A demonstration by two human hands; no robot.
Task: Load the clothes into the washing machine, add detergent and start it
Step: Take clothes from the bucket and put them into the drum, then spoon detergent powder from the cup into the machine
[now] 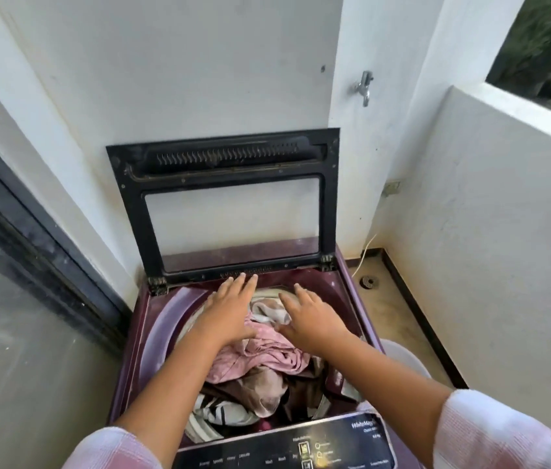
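Both hands are spread flat, fingers apart, with no grip closed on anything. The left hand (230, 308) lies palm down at the far left of the tub mouth, fingertips near the lid hinge, its heel on the pink crumpled cotton garment (260, 357). The right hand (308, 319) presses on the same heap just beside it, partly over a pale beige and white towel-like cloth (269, 311) that shows between the two hands.

Below the pink piece lie a brown cloth (264, 394) and a black-and-white striped fabric (220, 414); all of it sits inside the round drum of the maroon top-loading washing machine (152, 350), piled up near the opening. The black-framed glass lid (230, 201) stands upright against the white wall. The dark control panel (301, 448) runs along the near edge. A metal tap (364, 88) is fixed on the wall to the right.

The step looks like pushing the load down. To do it well, press evenly with both palms and work around the heap so it settles level rather than bunched on one side. Tuck any fold lying over the tub rim inward, so the lid can shut cleanly. Leave some slack at the top; a tightly packed drum would likely wash poorly. No detergent is in sight, so that is still to be fetched.
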